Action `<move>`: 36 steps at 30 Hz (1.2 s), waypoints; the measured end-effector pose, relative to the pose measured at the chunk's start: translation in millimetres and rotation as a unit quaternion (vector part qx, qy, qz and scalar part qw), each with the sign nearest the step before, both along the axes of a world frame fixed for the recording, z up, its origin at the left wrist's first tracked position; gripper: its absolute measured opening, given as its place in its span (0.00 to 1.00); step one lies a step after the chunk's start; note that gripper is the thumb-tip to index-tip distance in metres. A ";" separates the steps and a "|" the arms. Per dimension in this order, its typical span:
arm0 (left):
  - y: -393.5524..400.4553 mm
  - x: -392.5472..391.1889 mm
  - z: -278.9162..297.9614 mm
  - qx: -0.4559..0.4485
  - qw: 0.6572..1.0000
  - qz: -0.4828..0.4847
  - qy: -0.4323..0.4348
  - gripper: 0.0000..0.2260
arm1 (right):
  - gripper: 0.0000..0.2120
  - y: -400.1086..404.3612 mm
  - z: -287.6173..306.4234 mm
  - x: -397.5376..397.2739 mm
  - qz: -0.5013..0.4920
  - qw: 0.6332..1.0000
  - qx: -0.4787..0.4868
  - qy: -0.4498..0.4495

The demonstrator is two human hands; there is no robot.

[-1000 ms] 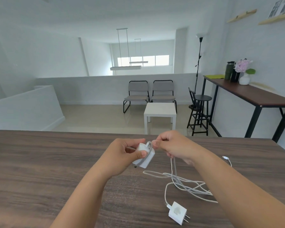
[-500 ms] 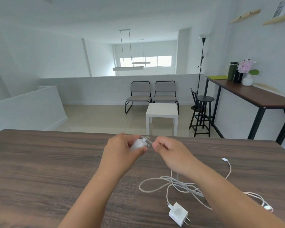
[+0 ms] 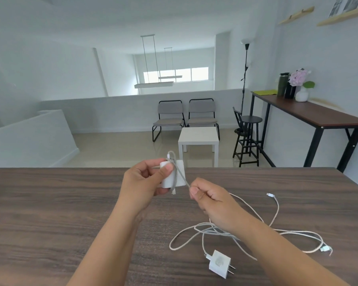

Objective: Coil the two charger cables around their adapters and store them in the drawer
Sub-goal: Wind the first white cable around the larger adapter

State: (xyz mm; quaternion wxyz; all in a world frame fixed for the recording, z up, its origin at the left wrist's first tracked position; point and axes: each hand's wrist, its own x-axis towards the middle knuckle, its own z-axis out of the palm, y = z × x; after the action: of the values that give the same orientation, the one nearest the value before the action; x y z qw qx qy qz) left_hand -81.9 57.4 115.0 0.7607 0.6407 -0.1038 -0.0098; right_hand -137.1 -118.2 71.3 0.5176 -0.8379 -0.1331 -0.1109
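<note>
My left hand (image 3: 143,182) holds a white adapter (image 3: 175,175) up above the far part of the wooden table (image 3: 50,213), thumb pressed on its top. A white cable (image 3: 179,172) loops over the adapter and runs down to my right hand (image 3: 211,201), which pinches it just right of and below the adapter. The rest of the cables (image 3: 205,232) lies in a loose tangle on the table under my right forearm. A second white adapter (image 3: 219,263) rests on the table near the front, prongs pointing right, its cable plugged in. No drawer is in view.
Loose cable ends lie on the table, a connector (image 3: 270,195) to the right and another (image 3: 326,248) at the far right. Beyond the table are a white side table (image 3: 197,136), two grey chairs (image 3: 170,116), a black stool (image 3: 250,129) and a long desk (image 3: 310,112).
My left hand has lifted and turned the adapter. My right hand has drawn the cable over it and pulled down and to the right, away from the adapter.
</note>
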 end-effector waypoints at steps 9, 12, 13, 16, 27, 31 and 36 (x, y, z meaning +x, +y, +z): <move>-9.9 -6.2 -0.3 -0.139 0.980 -0.118 0.084 0.15 | 0.13 -0.7 -4.2 3.7 0.045 0.999 0.029 -0.006; -5.2 -6.5 -2.2 -0.110 0.976 -0.171 0.078 0.25 | 0.12 -12.1 2.0 14.4 0.016 1.000 -0.011 -0.007; -2.1 -4.9 -3.6 -0.096 0.975 -0.187 0.072 0.28 | 0.12 -15.7 6.3 18.1 0.013 0.999 -0.038 -0.001; 9.8 -3.5 -5.5 -0.002 0.975 -0.219 0.038 0.22 | 0.10 -23.9 25.7 25.9 0.014 0.992 -0.117 0.042; 21.7 1.0 -17.1 0.330 0.937 -0.066 -0.091 0.16 | 0.09 -1.2 55.5 23.2 -0.033 0.975 -0.218 0.033; 22.0 4.4 -23.3 0.335 0.935 0.007 -0.116 0.13 | 0.08 5.2 50.0 16.8 -0.063 0.976 -0.209 0.012; 6.3 3.1 -24.2 0.103 0.994 0.038 -0.025 0.08 | 0.07 10.5 31.9 4.7 -0.090 0.983 -0.152 -0.042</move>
State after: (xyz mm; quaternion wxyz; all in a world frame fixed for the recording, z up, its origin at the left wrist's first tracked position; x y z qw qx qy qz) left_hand -78.8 63.7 90.9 0.6877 0.7191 -0.0968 0.0250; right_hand -132.4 -107.7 103.1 0.3662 -0.9099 -0.0938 -0.1708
